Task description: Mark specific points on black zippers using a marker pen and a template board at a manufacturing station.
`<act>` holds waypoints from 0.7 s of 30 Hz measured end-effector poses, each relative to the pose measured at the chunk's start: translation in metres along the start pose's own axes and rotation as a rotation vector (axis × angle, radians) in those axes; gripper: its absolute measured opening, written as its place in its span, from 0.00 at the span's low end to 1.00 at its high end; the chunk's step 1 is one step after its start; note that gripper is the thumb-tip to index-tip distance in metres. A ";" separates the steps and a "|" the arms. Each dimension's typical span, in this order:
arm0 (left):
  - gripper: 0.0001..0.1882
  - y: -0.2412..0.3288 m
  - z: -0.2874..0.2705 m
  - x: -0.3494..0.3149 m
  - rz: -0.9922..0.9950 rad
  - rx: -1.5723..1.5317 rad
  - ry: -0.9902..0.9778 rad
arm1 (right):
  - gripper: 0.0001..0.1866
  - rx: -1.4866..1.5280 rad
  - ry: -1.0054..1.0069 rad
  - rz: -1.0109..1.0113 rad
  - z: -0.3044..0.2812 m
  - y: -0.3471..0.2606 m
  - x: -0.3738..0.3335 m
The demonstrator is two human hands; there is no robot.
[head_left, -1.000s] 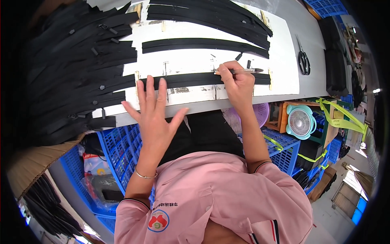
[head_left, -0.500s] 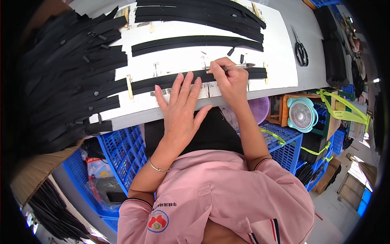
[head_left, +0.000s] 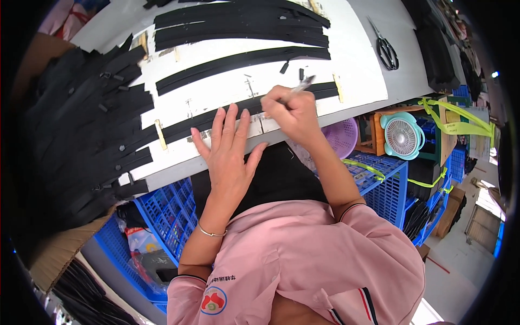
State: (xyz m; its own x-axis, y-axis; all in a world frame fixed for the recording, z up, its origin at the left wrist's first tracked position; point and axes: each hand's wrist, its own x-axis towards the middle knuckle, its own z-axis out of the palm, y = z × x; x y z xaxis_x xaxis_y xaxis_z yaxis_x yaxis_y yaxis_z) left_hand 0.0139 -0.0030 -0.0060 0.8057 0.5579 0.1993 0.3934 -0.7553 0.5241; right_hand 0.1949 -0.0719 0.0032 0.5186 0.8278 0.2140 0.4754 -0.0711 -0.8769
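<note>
A narrow black zipper strip [head_left: 181, 125] lies across a white board [head_left: 360, 65] at the table's front edge, between two small tan guide strips. My left hand [head_left: 230, 154] rests flat, fingers spread, with its fingertips on the strip and on the marked board edge. To its right, my right hand [head_left: 292, 116] is closed around a pen [head_left: 302, 86], low over the strip's near edge. The pen's tip is hidden by my fingers. Beyond lie another black strip [head_left: 244, 63] and several more side by side [head_left: 238, 27]. Two small black zipper pulls [head_left: 301, 73] sit just past the pen.
A large heap of black zipper strips [head_left: 70, 124] covers the table's left side. Black-handled scissors [head_left: 387, 54] lie right of the board, near black stacked material [head_left: 436, 59]. Below the edge stand blue crates [head_left: 168, 208], a purple basket [head_left: 341, 138] and a small teal fan [head_left: 402, 136].
The whole view has shifted and tilted a little. My right hand with the pen has come nearer the strip's front edge; my left hand stays pressed on the strip.
</note>
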 end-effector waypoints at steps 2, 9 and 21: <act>0.35 0.000 0.000 -0.001 -0.003 0.012 -0.006 | 0.08 0.294 0.112 0.018 -0.017 0.001 -0.006; 0.36 0.003 -0.002 0.001 -0.002 0.023 -0.014 | 0.08 0.232 0.356 0.165 -0.081 0.045 -0.003; 0.12 0.057 0.052 0.082 0.250 -0.245 0.213 | 0.08 0.102 0.240 0.224 -0.079 0.053 -0.005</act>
State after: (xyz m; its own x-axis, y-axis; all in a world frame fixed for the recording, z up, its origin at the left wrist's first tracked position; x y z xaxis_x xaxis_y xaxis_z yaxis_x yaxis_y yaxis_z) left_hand 0.1254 -0.0186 -0.0025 0.7433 0.4458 0.4987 0.0594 -0.7865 0.6147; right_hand 0.2735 -0.1233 -0.0105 0.7605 0.6422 0.0961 0.2639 -0.1704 -0.9494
